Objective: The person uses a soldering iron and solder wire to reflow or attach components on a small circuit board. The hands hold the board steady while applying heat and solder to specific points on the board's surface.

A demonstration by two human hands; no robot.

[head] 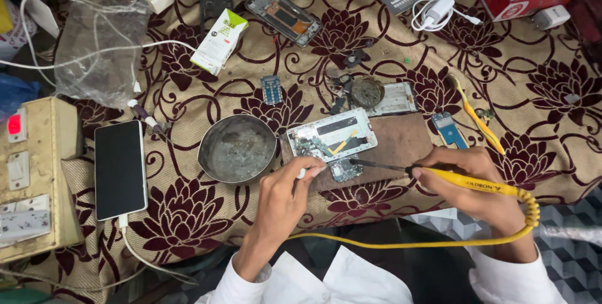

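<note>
On the brown wooden board [401,144], in the middle of the flowery red and tan cloth [188,216], lies a small green circuit board [344,170], just below an opened white phone frame w/ its insides showing [331,134]. The right hand [467,185] is closed around a yellow-handled soldering iron [467,180], and its dark thin tip reaches left to the small board's top edge (touching or just above, can't tell). A yellow curly cord [532,210] runs from the handle's back end and loops down toward the person's lap. The left hand [282,200] has its fingers curled, pinching a thin white stick-like tool [301,172] beside the small board; its tip is too small to make out. Left of the hands sits a round grey metal bowl [237,149], and farther left a black-screened phone w/ a white cable plugged in [120,170].
</note>
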